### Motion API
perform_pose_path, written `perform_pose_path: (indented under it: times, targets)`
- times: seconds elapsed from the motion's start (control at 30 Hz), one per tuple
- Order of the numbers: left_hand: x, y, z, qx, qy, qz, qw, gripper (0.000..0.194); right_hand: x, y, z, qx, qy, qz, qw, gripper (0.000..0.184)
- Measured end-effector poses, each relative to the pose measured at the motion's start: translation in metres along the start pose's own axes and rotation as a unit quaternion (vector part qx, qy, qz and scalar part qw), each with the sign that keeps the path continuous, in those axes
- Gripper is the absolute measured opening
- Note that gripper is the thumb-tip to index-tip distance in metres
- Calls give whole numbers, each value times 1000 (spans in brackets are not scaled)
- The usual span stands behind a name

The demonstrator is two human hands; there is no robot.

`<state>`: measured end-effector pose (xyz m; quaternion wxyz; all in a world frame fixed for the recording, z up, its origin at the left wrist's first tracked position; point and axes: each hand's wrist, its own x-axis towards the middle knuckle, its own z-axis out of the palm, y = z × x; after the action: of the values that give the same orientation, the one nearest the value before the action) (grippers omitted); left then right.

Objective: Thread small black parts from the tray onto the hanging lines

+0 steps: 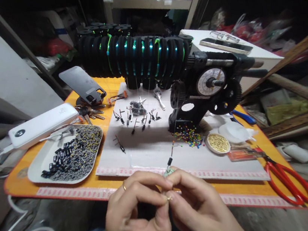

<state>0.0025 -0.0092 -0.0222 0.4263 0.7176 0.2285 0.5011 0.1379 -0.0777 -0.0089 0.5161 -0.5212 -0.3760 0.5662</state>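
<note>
My left hand (pixel 136 208) and my right hand (pixel 198 202) meet at the table's front edge, fingertips almost touching. Both are closed in pinches. Between the lower fingertips shows a tiny gold-coloured piece (pixel 169 198). Where the upper fingertips come together, a small pale green piece (pixel 168 172) sticks out, partly hidden by the fingers. Just above it a black cylindrical piece (pixel 170 162) hangs on a thin line with a small coloured bead. A ring is on my left hand.
A black spool winder (pixel 135 57) with a dial stands behind. Left lies a tray (pixel 34 175) of grey and black small parts, plus a white power bank (pixel 43 126). To the right are multicoloured beads (pixel 189 135), a dish of gold beads (pixel 217 144) and red-handled scissors (pixel 290 181).
</note>
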Motion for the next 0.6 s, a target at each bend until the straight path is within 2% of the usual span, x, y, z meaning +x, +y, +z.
perform_pose_path:
  times: [0.13,0.17,0.23,0.27,0.33,0.4,0.47,0.6]
  targets:
    - [-3,0,3,10,20,12,1000,36,0,8,4,38,4,20,999,33]
    - [-3,0,3,6,27,12,1000,35,-1,9,4,20,18,-5,1000,28]
    - [-1,1,5,-19,40,-6,999,32,-1,11,3,-60,68,-106,990,11]
    - [0,2,5,-39,44,-26,998,30,-1,11,1,-112,93,-164,976,5]
    - [3,3,5,-81,37,-69,994,28,-2,9,-5,-217,104,-262,935,29]
    - [3,3,4,-118,13,-114,986,28,-3,6,-11,-287,63,-318,901,46]
    - [3,0,1,-165,-25,-155,974,30,-4,5,-14,-325,45,-349,878,44]
    - [0,-7,-2,-252,-68,-209,942,30,-4,8,-16,-374,99,-356,851,29]
